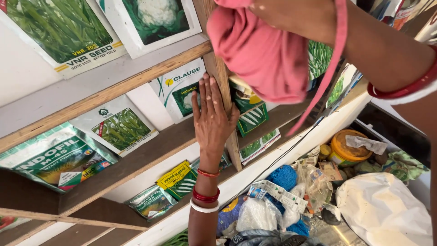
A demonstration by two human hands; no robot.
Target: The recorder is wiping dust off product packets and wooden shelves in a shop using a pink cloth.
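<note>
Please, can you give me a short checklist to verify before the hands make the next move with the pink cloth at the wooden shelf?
1. Left hand braced flat on the wooden divider: ok.
2. Pink cloth held by the right hand: ok, though the fingers are mostly hidden.
3. Cloth's loose strip free of the packets: cannot tell.
4. Seed packets resting on the shelves: ok.
5. Packet beside the divider under the cloth stable: cannot tell.
6. Space below free: not ok, yellow tub and bags lie there.
</note>
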